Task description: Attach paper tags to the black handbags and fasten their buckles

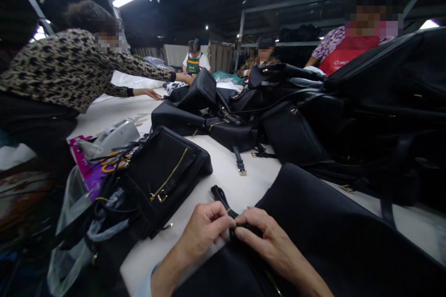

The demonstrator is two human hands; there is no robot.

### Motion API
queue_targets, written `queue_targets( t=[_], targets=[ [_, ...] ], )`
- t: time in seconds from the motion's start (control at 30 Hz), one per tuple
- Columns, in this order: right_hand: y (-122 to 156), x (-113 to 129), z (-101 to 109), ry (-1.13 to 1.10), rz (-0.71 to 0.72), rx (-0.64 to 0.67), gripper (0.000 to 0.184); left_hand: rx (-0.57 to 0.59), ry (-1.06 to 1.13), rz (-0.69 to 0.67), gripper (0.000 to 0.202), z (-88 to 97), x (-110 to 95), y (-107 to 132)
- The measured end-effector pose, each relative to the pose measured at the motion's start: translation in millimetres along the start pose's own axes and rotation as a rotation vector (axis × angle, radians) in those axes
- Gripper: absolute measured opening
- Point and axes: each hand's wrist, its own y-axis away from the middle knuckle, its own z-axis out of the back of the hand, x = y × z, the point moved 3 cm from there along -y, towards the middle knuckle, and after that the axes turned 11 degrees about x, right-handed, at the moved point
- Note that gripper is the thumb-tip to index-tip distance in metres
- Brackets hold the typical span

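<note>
You are pinching a thin black strap [223, 202] between both hands at the near edge of the white table [244, 176]: your left hand [205, 229] is closing finger and thumb on it, and your right hand [268, 241] is gripping it just beside, fingertips touching. The strap is running from the large black bag [331, 236] lying under your right wrist; it is probably light, limp and smooth, so holding close to its end suits it. Left of that bag, a zipped black bag [163, 176] is lying flat.
</note>
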Motion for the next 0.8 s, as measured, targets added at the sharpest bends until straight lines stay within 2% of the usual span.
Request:
queue_targets(
  t=[0.13, 0.3, 0.37, 0.43, 0.57, 0.67, 0.8],
  targets=[
    [-0.9, -0.9, 1.7, -0.037, 0.007, 0.015, 0.024, 0.117, 0.172, 0.071, 0.033, -1.4, 2.3, 0.0],
    [-0.3, 0.5, 4.0, -0.089, 0.033, 0.007, 0.028, 0.214, 0.243, 0.077, 0.044, -2.0, 1.7, -1.3],
    [-0.3, 1.3, 3.9, -0.091, 0.035, 0.007, 0.028, 0.197, 0.214, 0.056, 0.049, -1.8, 0.2, -0.8],
    [-0.4, 2.1, 3.3, -0.083, 0.041, 0.003, 0.027, 0.133, 0.108, -0.010, 0.049, -1.2, -2.4, 0.4],
    [-0.8, 3.0, 1.9, -0.054, 0.052, -0.029, 0.026, 0.029, -0.144, -0.133, 0.036, -2.9, -4.6, 2.8],
    [-0.9, 2.3, 1.3, -0.049, 0.067, -0.042, 0.026, 0.055, -0.138, -0.106, 0.030, -5.2, -2.1, 2.8],
    [-0.6, 0.1, 1.7, -0.056, 0.078, -0.017, 0.023, 0.162, 0.057, 0.003, 0.020, -4.9, -0.2, 2.7]
  ],
)
